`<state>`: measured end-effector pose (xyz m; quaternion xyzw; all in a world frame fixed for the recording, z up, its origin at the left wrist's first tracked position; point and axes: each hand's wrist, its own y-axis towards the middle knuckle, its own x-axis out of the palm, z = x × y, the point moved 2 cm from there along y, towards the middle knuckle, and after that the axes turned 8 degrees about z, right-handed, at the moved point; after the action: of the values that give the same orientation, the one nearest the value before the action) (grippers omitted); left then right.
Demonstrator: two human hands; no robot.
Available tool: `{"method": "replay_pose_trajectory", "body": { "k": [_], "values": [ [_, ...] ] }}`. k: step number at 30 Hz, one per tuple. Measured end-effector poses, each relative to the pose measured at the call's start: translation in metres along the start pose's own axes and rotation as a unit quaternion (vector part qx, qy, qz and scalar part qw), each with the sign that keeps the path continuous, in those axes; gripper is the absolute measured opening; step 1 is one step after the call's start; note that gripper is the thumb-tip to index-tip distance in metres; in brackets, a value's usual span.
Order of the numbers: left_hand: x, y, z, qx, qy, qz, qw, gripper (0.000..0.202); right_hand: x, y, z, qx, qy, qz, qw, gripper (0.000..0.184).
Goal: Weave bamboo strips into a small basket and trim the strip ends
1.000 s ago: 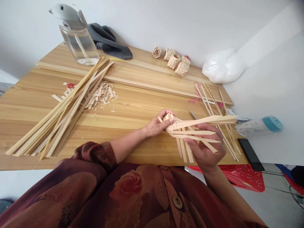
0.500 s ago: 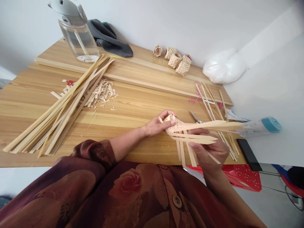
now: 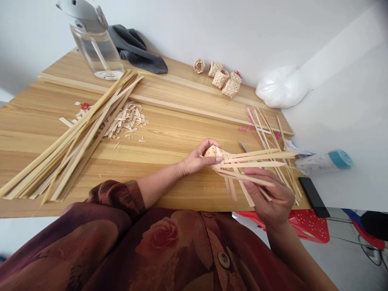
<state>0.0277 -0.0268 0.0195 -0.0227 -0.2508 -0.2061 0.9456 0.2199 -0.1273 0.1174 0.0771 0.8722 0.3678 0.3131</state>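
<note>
L hand (image 3: 197, 158) curls round a small woven bamboo piece (image 3: 214, 157), held just above the wood table (image 3: 172, 139). R hand (image 3: 268, 196) pinches its loose strips (image 3: 257, 163) btwn thumb & fingers, prob. Scissors (image 3: 243, 146) lie just beyond the piece, strip bundle (image 3: 79, 149) well left, mini baskets (image 3: 221, 79) far beyond.

Wood tbl (image 3: 182, 137): bamboo strips (image 3: 75, 153), shavings (image 3: 125, 121), glass jug (image 3: 97, 52), woven baskets (image 3: 221, 79).

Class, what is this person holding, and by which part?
A half-woven basket: the left hand cups its woven end; the right hand pinches its loose strips.
</note>
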Motion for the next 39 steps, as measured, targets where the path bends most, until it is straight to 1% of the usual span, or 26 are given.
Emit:
{"method": "replay_pose_trajectory", "body": {
  "k": [2, 4, 8, 12, 14, 16, 18, 20, 21, 23, 27, 29, 31, 33, 34, 36, 39],
  "values": [
    [0.0, -0.001, 0.001, 0.001, 0.014, -0.007, 1.0, 0.054, -0.003, 0.001, -0.004, -0.017, 0.009, -0.057, 0.998, 0.029],
    [0.0, -0.002, 0.001, 0.009, 0.021, -0.003, 1.0, 0.053, -0.006, 0.002, -0.005, -0.004, 0.011, -0.096, 0.995, 0.028],
    [-0.001, -0.001, -0.001, 0.012, 0.015, 0.009, 1.0, 0.054, -0.012, -0.001, -0.001, 0.075, 0.027, -0.129, 0.988, 0.025],
    [-0.002, 0.001, -0.002, 0.02, 0.013, 0.023, 0.999, 0.055, -0.012, -0.008, 0.004, 0.151, 0.064, -0.173, 0.971, 0.021],
    [-0.003, 0.001, -0.002, 0.027, 0.02, 0.03, 0.999, 0.054, -0.01, -0.012, 0.008, 0.209, 0.088, -0.157, 0.961, 0.016],
    [-0.002, 0.001, -0.002, 0.031, 0.027, 0.029, 0.999, 0.054, -0.006, -0.016, 0.014, 0.279, 0.118, -0.118, 0.946, 0.01],
    [-0.002, 0.001, -0.002, 0.033, 0.031, 0.023, 0.999, 0.055, -0.001, -0.019, 0.021, 0.339, 0.151, -0.075, 0.926, 0.012],
    [-0.001, 0.0, -0.002, 0.035, 0.039, 0.018, 0.998, 0.055, 0.005, -0.02, 0.025, 0.369, 0.178, -0.034, 0.911, 0.014],
    [-0.001, 0.0, -0.002, 0.035, 0.044, 0.014, 0.998, 0.055, 0.008, -0.019, 0.026, 0.374, 0.183, -0.012, 0.909, 0.013],
    [0.0, -0.001, -0.002, 0.038, 0.055, 0.004, 0.998, 0.056, 0.012, -0.016, 0.026, 0.368, 0.167, 0.021, 0.915, 0.013],
    [0.0, -0.004, -0.002, 0.057, 0.096, -0.028, 0.993, 0.055, 0.016, -0.012, 0.018, 0.323, 0.068, 0.033, 0.943, 0.017],
    [0.001, -0.005, -0.001, 0.059, 0.123, -0.045, 0.99, 0.053, 0.017, -0.013, 0.014, 0.287, 0.034, 0.037, 0.957, 0.017],
    [0.002, -0.007, 0.0, 0.066, 0.145, -0.055, 0.986, 0.052, 0.018, -0.014, 0.011, 0.238, 0.006, 0.053, 0.97, 0.016],
    [0.004, -0.008, 0.0, 0.069, 0.147, -0.057, 0.985, 0.05, 0.019, -0.016, 0.008, 0.189, -0.014, 0.073, 0.979, 0.015],
    [0.005, -0.008, 0.0, 0.064, 0.139, -0.054, 0.987, 0.049, 0.02, -0.016, 0.007, 0.175, -0.017, 0.076, 0.981, 0.014],
    [0.009, -0.009, 0.0, 0.046, 0.116, -0.035, 0.992, 0.049, 0.023, -0.016, 0.006, 0.18, -0.002, 0.068, 0.981, 0.014],
    [0.012, -0.009, 0.0, 0.024, 0.103, -0.007, 0.994, 0.054, 0.026, -0.014, 0.004, 0.216, 0.021, 0.047, 0.975, 0.015]
  ]
}}
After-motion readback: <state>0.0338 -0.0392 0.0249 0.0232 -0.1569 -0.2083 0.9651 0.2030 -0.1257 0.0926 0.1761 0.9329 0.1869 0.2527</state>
